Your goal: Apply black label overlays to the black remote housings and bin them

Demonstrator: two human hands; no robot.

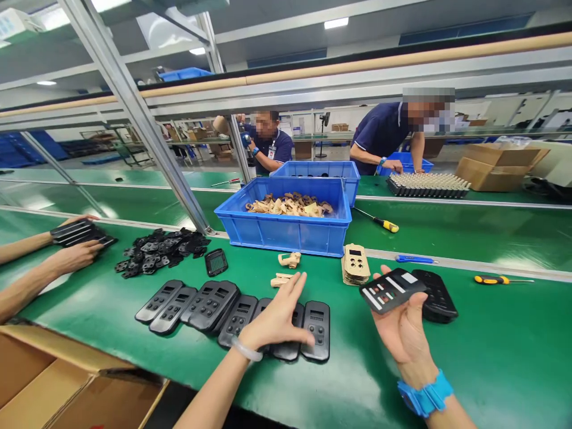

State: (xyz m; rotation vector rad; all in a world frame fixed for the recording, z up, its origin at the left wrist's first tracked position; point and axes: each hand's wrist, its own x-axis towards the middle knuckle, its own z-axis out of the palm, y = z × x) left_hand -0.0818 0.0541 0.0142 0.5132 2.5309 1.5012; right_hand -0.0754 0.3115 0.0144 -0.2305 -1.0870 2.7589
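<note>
Glossy tabletop (513, 345) underlies right fingers (418, 305) holding a flat black panel (393, 289).

Factory hall, bright overhead light, long glossy green-topped workbench (513, 357) up front.
Slanted silver metal post (129, 101) rises at left from the bench's far side; long pale metal crossbeam edged with a tan strip (313, 77) spans the full width above. Grey ceiling (281, 39) with lit white rectangular lamps, one top centre (336, 23), a smaller one left of it (197, 51), another far left (46, 83). Pale streaks reflect off the green surface. Behind: black pedestal fan (324, 122), further benches with greenish tops (489, 129), off-white wall (498, 107) at right. Grey floor (96, 154) visible at left; far details blurry.
</note>
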